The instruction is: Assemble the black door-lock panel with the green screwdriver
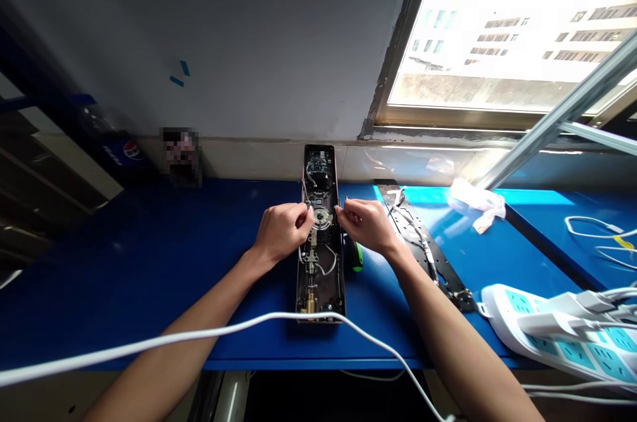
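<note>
A long dark open housing, looking like a door-lock body [304, 286], lies lengthwise on the blue table in front of me. It contains a circuit board [318, 166], a pale round part [322, 217], thin grey wires [327, 269] and a brass-coloured cylinder [311, 302]. My left hand [283, 229] is closed in a pinch over its left rim, beside the round part. At the right rim my right hand [369, 223] is closed too, fingers curled. Whatever small thing either pinch holds is hidden. A green-and-black handle [357, 257] lies below my right hand.
A black perforated plate with wiring [423, 243] lies to the right, before crumpled white plastic [480, 203]. A white power strip [497, 306] with plugs is at front right. A white cable [223, 329] crosses the foreground. A Pepsi bottle [124, 150] stands at back left.
</note>
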The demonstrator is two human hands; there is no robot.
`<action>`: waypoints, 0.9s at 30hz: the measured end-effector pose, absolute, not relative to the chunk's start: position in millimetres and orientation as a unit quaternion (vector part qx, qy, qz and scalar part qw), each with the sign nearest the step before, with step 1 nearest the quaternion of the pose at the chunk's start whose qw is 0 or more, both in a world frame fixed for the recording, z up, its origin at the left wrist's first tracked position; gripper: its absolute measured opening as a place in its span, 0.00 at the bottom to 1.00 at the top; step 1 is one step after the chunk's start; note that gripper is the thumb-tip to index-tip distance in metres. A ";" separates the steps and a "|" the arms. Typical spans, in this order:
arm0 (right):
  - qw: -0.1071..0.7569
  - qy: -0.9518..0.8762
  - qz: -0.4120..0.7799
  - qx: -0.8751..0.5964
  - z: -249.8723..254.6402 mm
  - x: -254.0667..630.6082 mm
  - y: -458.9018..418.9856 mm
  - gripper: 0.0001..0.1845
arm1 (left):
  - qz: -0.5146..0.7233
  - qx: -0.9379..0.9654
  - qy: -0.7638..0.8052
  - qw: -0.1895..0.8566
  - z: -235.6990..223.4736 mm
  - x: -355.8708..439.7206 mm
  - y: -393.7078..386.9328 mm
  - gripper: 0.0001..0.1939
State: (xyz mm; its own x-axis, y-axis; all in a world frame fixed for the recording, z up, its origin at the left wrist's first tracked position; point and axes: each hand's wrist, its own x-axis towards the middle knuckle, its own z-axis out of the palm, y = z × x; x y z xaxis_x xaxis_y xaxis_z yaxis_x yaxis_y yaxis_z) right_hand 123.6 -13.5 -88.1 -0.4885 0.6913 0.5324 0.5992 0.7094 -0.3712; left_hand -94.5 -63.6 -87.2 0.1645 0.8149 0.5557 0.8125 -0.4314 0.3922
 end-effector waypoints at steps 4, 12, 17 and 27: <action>0.341 -0.861 0.065 -0.372 -87.6 123.6 -13.9 0.21 | 0.372 0.760 0.533 0.000 -86.5 -95.4 -63.4 0.21; 0.338 -0.861 0.067 -0.374 -86.8 123.6 -14.5 0.22 | 0.384 0.753 0.535 0.003 -86.7 -98.2 -59.7 0.18; 0.336 -0.860 0.064 -0.378 -86.0 124.8 -14.1 0.22 | 0.378 0.755 0.535 -0.003 -86.3 -98.1 -59.1 0.18; 0.327 -0.861 0.066 -0.383 -85.1 123.8 -14.4 0.22 | 0.379 0.758 0.532 -0.006 -86.4 -98.3 -59.8 0.17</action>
State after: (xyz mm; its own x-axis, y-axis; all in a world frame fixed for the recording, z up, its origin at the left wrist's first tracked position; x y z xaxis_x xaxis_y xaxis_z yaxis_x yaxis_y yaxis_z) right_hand 123.8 -14.4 -85.1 -0.4920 0.7029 0.5136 0.6168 0.6978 -0.3642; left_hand -98.3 -59.8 -86.4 0.1479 0.8008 0.5804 0.8101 -0.4347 0.3933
